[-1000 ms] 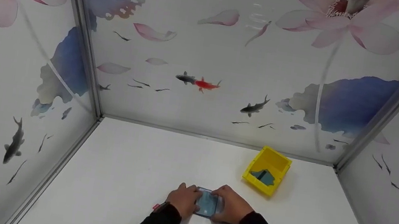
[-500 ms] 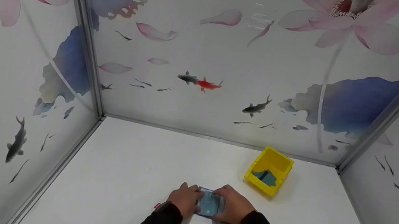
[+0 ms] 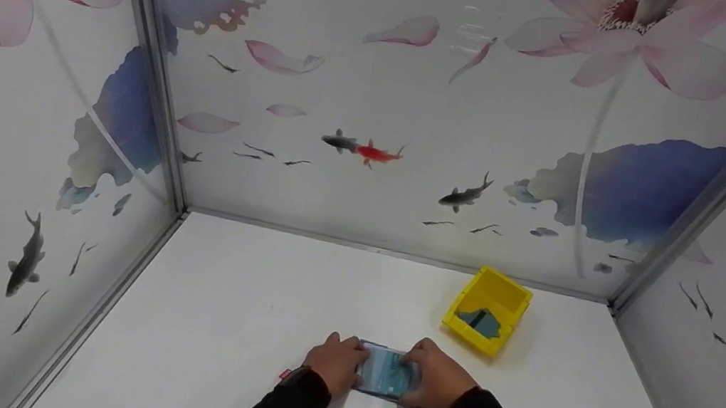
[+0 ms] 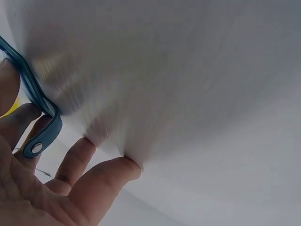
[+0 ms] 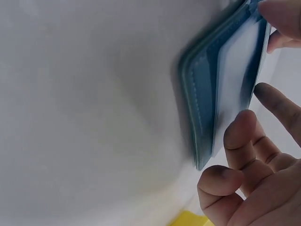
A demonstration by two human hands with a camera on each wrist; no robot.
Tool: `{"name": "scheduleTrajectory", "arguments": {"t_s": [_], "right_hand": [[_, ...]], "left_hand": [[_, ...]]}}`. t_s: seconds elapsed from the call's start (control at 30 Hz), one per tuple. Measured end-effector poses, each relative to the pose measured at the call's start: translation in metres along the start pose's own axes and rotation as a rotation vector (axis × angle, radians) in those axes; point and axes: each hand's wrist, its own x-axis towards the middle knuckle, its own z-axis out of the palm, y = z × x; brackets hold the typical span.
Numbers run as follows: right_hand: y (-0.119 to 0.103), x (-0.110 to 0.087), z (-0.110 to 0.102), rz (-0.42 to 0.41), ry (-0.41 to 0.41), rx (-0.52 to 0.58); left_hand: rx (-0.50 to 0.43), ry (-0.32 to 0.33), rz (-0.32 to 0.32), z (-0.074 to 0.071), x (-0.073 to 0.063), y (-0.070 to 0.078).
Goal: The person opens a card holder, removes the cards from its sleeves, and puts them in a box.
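A blue card wallet (image 3: 375,371) lies on the white table between the two hands. In the head view, my left hand (image 3: 335,365) grips its left edge. My right hand (image 3: 443,378) pinches at its right part, thumb on the near side and fingers on the far side. Seen from the left wrist, a blue strap (image 4: 52,128) with a metal snap runs beside the left fingers. The right wrist view shows the wallet's stitched cover (image 5: 200,89) and a pale flat insert (image 5: 237,66) inside; whether this is a card or a clear sleeve I cannot tell.
Behind the right hand stands a yellow bin (image 3: 508,299) holding a dark green-grey piece (image 3: 481,321). White panels printed with lotus flowers and fish enclose the table (image 3: 264,290) at the back and both sides, with metal posts at the corners.
My right hand has shifted a little to the right, and more of the wallet's face shows between the hands, with a paler area on its left. The left hand stays in place.
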Motion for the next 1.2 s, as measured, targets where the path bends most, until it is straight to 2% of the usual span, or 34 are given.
{"name": "scheduleTrajectory", "arguments": {"t_s": [0.2,0.43,0.73,0.9,1.0,1.2], "right_hand": [[0.007,-0.008,-0.008,0.044,0.003,0.028],[0.013,-0.016,-0.02,0.119,0.052,0.078],[0.021,-0.025,-0.041,0.173,0.183,0.098],[0.031,-0.024,-0.061,0.156,0.289,0.073],[0.041,-0.021,-0.073,0.151,0.343,0.068],[0.064,-0.014,-0.094,0.206,0.393,0.032]], "left_hand": [[-0.003,0.038,0.016,-0.004,-0.003,0.001],[-0.005,0.023,0.024,-0.016,-0.007,0.004],[-0.013,0.023,0.019,-0.02,-0.01,0.005],[-0.026,0.034,0.013,-0.02,-0.01,0.004],[-0.027,0.036,0.015,-0.015,-0.008,0.001],[-0.024,0.054,0.012,0.013,0.002,-0.006]]}}
